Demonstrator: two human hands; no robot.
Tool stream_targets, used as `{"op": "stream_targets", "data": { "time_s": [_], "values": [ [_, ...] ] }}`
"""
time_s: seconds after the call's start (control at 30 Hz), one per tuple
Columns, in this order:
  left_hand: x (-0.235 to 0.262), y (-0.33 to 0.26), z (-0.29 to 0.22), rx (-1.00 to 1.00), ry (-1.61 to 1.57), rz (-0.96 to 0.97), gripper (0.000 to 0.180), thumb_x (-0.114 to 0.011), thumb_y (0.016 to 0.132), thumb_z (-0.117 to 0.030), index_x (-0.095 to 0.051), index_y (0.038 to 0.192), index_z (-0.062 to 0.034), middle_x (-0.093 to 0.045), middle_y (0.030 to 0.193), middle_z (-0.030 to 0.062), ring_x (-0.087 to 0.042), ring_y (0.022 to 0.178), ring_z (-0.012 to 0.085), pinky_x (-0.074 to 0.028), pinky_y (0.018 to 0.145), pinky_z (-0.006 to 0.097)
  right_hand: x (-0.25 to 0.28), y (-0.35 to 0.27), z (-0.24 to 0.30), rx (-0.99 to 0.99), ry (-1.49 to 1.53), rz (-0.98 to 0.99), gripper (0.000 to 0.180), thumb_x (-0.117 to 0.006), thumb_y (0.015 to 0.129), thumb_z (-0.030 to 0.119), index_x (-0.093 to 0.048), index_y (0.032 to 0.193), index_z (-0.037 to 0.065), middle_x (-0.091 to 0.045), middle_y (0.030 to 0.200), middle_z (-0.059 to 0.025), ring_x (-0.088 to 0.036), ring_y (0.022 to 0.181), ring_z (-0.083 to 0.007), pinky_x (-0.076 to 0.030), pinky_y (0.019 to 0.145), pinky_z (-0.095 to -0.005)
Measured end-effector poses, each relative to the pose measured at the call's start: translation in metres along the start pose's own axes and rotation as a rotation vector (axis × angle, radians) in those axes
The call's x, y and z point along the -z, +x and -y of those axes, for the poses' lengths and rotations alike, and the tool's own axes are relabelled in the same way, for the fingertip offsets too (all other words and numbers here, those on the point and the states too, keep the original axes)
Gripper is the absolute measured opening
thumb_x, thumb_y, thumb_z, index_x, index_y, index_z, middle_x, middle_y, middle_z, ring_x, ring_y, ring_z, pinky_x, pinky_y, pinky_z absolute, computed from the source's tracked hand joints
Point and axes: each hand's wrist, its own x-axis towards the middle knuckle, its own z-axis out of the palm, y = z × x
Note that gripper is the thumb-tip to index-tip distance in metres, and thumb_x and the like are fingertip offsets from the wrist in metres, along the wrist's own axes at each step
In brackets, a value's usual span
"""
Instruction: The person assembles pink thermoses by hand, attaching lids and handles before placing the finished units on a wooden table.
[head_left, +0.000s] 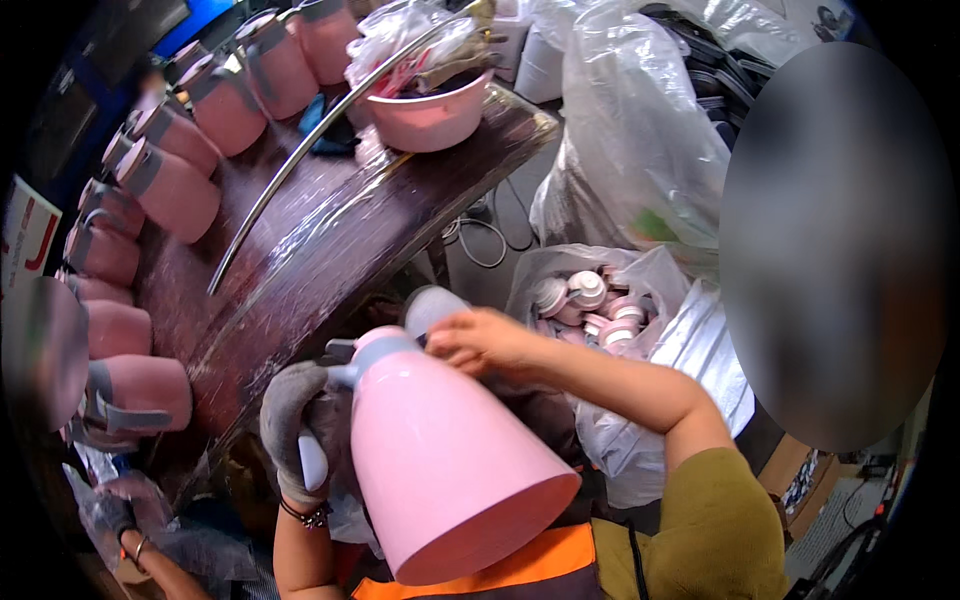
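A pink vacuum jug [440, 450] with a grey collar hangs tilted in front of me, its base toward my body and its top pointing away. My left hand [290, 410], in a grey work glove, is closed around the jug's grey handle [313, 462]. Beside the collar, my bare right hand [475, 340] has its fingers curled inward; whatever they pinch is hidden. A pale rounded object [430, 305] shows just behind those fingers, its kind unclear.
Several pink jugs [170, 190] line the dark table [270, 240]. A pink basin [430, 115] and a bent metal strip [300, 150] lie there too. Right of the table, a plastic bag [540, 270] contains pink-and-white lids [590, 290]. Another person's gloved hand [110, 515] is at lower left.
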Motion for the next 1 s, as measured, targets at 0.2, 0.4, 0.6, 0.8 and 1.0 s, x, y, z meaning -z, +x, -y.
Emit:
{"op": "stream_targets", "data": {
  "time_s": [0.2, 0.4, 0.6, 0.8, 1.0],
  "values": [
    [-0.023, -0.017, -0.003, 0.47, -0.091, -0.095, 0.024, -0.06, 0.089, -0.021, -0.061, 0.102, -0.0008, -0.062, 0.09, 0.0039, -0.056, 0.082, 0.0129, -0.046, 0.074, 0.026, 0.158, -0.104, 0.205, 1.179, -0.889, -1.31, 0.023, -0.054, 0.093, 0.024, -0.061, 0.102, 0.004, -0.066, 0.096, -0.0105, -0.062, 0.088, -0.0183, -0.048, 0.079, -0.0323],
    [-0.046, -0.019, -0.025, 0.884, -0.326, 0.068, 0.022, -0.063, 0.088, -0.022, -0.062, 0.091, -0.0006, -0.058, 0.081, 0.0009, -0.052, 0.076, 0.0107, -0.044, 0.069, 0.026, 0.193, -0.064, 0.155, 0.41, -1.622, -1.169, 0.049, -0.045, 0.092, 0.043, -0.056, 0.116, 0.002, -0.058, 0.116, -0.0217, -0.053, 0.111, -0.0372, -0.041, 0.095, -0.045],
    [-0.05, -0.017, -0.015, 0.804, -0.24, 0.128, 0.013, -0.065, 0.081, -0.008, -0.064, 0.091, -0.0015, -0.06, 0.078, 0.0014, -0.055, 0.073, 0.0099, -0.046, 0.068, 0.026, 0.234, -0.07, 0.229, 0.373, -1.116, -0.786, 0.044, -0.049, 0.091, 0.039, -0.057, 0.117, 0.004, -0.062, 0.111, -0.0197, -0.058, 0.106, -0.0335, -0.044, 0.09, -0.0411],
    [-0.044, -0.032, -0.016, 0.96, -0.352, 0.047, 0.012, -0.066, 0.08, -0.009, -0.064, 0.09, -0.002, -0.061, 0.079, 0.002, -0.056, 0.074, 0.0096, -0.046, 0.07, 0.026, 0.319, -0.071, 0.23, 0.283, -1.646, -1.293, 0.04, -0.054, 0.087, 0.032, -0.058, 0.118, 0.007, -0.064, 0.109, -0.0176, -0.06, 0.101, -0.0347, -0.047, 0.086, -0.043],
    [-0.036, -0.054, -0.012, 0.876, -0.336, 0.014, 0.008, -0.062, 0.082, -0.004, -0.062, 0.089, -0.0003, -0.059, 0.072, 0.0012, -0.053, 0.067, 0.0086, -0.045, 0.061, 0.024, 0.212, -0.125, 0.247, 1.397, -1.339, -1.694, 0.035, -0.048, 0.096, 0.027, -0.056, 0.121, 0.004, -0.063, 0.112, -0.0156, -0.061, 0.1, -0.0292, -0.048, 0.086, -0.037]
  ]
}}
